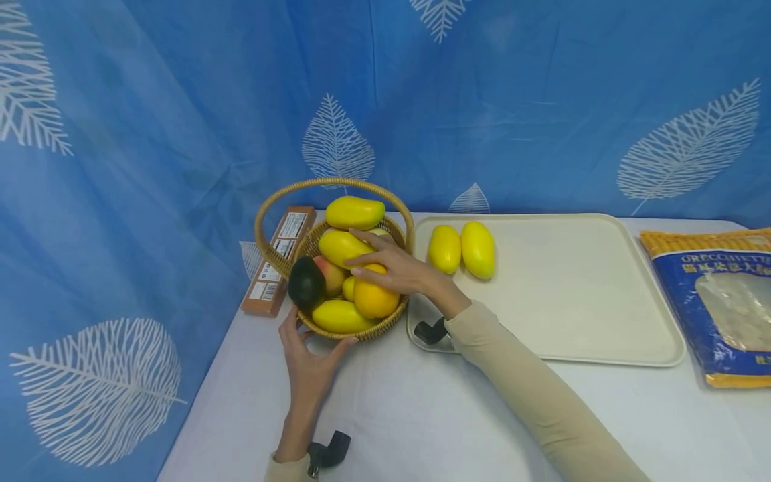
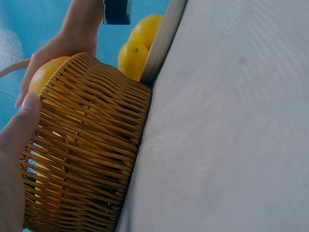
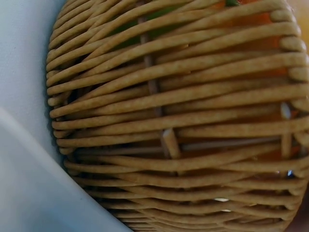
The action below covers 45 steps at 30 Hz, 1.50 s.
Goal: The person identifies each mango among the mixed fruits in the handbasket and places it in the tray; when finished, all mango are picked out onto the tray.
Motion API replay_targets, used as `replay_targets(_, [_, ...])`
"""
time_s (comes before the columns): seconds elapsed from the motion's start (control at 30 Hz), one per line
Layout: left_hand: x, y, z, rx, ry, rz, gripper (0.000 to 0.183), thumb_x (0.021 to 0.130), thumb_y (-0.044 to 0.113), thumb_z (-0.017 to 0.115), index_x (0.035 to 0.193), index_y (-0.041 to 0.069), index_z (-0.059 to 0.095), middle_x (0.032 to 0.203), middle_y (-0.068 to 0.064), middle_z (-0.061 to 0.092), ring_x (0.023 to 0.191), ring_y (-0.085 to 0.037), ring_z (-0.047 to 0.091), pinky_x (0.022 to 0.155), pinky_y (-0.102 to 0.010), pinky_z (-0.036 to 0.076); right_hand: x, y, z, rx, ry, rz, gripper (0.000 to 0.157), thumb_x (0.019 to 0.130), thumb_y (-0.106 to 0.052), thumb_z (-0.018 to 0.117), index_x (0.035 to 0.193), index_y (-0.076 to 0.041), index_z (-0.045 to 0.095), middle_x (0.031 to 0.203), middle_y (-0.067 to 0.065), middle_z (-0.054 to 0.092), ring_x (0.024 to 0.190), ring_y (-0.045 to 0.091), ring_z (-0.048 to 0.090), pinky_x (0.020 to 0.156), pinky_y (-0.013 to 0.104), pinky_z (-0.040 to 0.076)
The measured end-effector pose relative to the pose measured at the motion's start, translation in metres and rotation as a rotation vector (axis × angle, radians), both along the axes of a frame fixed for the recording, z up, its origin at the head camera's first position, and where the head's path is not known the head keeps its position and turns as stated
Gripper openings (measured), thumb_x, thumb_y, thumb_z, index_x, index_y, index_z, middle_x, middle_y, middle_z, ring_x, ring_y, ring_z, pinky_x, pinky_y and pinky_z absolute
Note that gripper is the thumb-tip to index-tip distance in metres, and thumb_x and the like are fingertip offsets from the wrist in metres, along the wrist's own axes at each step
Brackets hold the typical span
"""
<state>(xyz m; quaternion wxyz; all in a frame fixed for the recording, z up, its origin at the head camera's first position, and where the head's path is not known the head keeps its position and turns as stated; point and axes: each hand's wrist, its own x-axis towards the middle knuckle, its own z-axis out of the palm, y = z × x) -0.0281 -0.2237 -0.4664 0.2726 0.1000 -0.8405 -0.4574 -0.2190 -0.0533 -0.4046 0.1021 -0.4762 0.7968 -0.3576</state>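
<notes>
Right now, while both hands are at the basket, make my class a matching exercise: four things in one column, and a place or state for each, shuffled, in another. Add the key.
Column one
1. Dark green fruit
2. Pale tray
3. Blue-and-orange bag
4. Left hand

Column two
A. At the head view's right edge
B. Touching the near side of the basket
C. Inside the basket
D. Bearing two yellow fruits

Pairs: 1-C, 2-D, 3-A, 4-B
</notes>
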Motion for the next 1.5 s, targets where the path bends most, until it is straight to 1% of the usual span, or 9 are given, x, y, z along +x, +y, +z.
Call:
replay_targets(0.2, [0.0, 0.0, 0.0, 0.002, 0.005, -0.001, 0.106, 0.069, 0.024, 0.09, 0.154, 0.018, 0.025, 0.142, -0.013, 0.036, 0.124, -0.024, 0.042, 0.095, -0.038, 0.04, 0.001, 0.0, 0.0, -0.014, 0.02, 0.006, 0.037, 0.099, -0.039, 0.052, 0.131, -0.023, 0.065, 0.164, 0.001, 0.019, 0.15, 0.027, 0.019, 0.12, 0.053, 0.016])
replay_targets(0.33, [0.0, 0.0, 0.0, 0.006, 0.004, -0.004, 0.106, 0.07, 0.024, 0.089, 0.154, 0.018, 0.025, 0.143, -0.013, 0.036, 0.124, -0.023, 0.041, 0.095, -0.038, 0.04, 0.002, 0.001, 0.002, -0.016, 0.045, 0.001, 0.038, 0.099, -0.04, 0.053, 0.131, -0.023, 0.065, 0.164, 0.001, 0.018, 0.15, 0.028, 0.019, 0.12, 0.053, 0.017])
replay_targets(0.5, [0.001, 0.0, 0.0, 0.007, 0.006, -0.005, 0.105, 0.071, 0.024, 0.089, 0.154, 0.019, 0.025, 0.143, -0.012, 0.036, 0.124, -0.023, 0.042, 0.095, -0.037, 0.04, 0.004, 0.001, 0.007, -0.03, 0.077, -0.008, 0.041, 0.096, -0.044, 0.057, 0.132, -0.025, 0.063, 0.165, -0.001, 0.016, 0.15, 0.027, 0.017, 0.12, 0.054, 0.017])
replay_targets(0.73, [0.002, 0.001, 0.001, 0.003, 0.006, -0.002, 0.106, 0.07, 0.023, 0.089, 0.154, 0.018, 0.025, 0.143, -0.013, 0.036, 0.124, -0.024, 0.042, 0.095, -0.037, 0.04, 0.012, 0.008, 0.023, -0.08, 0.128, 0.003, 0.043, 0.093, -0.042, 0.063, 0.134, -0.027, 0.062, 0.165, -0.004, 0.012, 0.151, 0.023, 0.014, 0.119, 0.055, 0.02])
replay_targets(0.93, [0.002, 0.002, 0.002, 0.016, -0.008, 0.002, 0.106, 0.07, 0.023, 0.089, 0.154, 0.019, 0.024, 0.144, -0.013, 0.035, 0.125, -0.024, 0.041, 0.096, -0.038, 0.04, 0.027, 0.021, 0.043, -0.191, 0.249, 0.041, 0.044, 0.091, -0.034, 0.068, 0.133, -0.025, 0.062, 0.164, 0.004, 0.017, 0.15, 0.023, 0.017, 0.119, 0.057, 0.019])
replay_targets(1.0, [0.003, 0.002, 0.001, 0.012, -0.006, 0.003, 0.107, 0.07, 0.023, 0.089, 0.154, 0.019, 0.024, 0.144, -0.013, 0.035, 0.125, -0.025, 0.042, 0.096, -0.038, 0.04, 0.032, 0.026, 0.049, -0.23, 0.274, 0.052, 0.042, 0.09, -0.031, 0.069, 0.132, -0.023, 0.063, 0.163, 0.008, 0.019, 0.15, 0.024, 0.019, 0.118, 0.054, 0.022])
replay_targets(1.17, [0.003, 0.002, 0.0, 0.003, 0.0, 0.004, 0.107, 0.069, 0.023, 0.09, 0.154, 0.019, 0.024, 0.143, -0.015, 0.036, 0.125, -0.027, 0.042, 0.096, -0.038, 0.04, 0.045, 0.043, 0.058, -0.326, 0.297, 0.051, 0.041, 0.09, -0.018, 0.072, 0.13, -0.019, 0.064, 0.16, 0.014, 0.024, 0.149, 0.027, 0.022, 0.112, 0.045, 0.038])
replay_targets(1.27, [0.003, 0.001, 0.0, 0.011, -0.004, 0.01, 0.107, 0.069, 0.022, 0.09, 0.154, 0.019, 0.025, 0.143, -0.014, 0.035, 0.125, -0.027, 0.042, 0.096, -0.037, 0.04, 0.049, 0.053, 0.059, -0.359, 0.304, 0.021, 0.043, 0.088, -0.013, 0.073, 0.13, -0.019, 0.064, 0.158, 0.016, 0.027, 0.148, 0.03, 0.025, 0.107, 0.043, 0.044])
replay_targets(1.5, [0.002, 0.003, 0.001, 0.031, -0.014, 0.01, 0.108, 0.068, 0.022, 0.09, 0.154, 0.02, 0.024, 0.143, -0.014, 0.035, 0.124, -0.027, 0.042, 0.096, -0.036, 0.039, 0.057, 0.079, 0.058, -0.384, 0.328, -0.079, 0.046, 0.085, -0.013, 0.077, 0.129, -0.019, 0.065, 0.152, 0.016, 0.036, 0.138, 0.029, 0.04, 0.095, 0.04, 0.053])
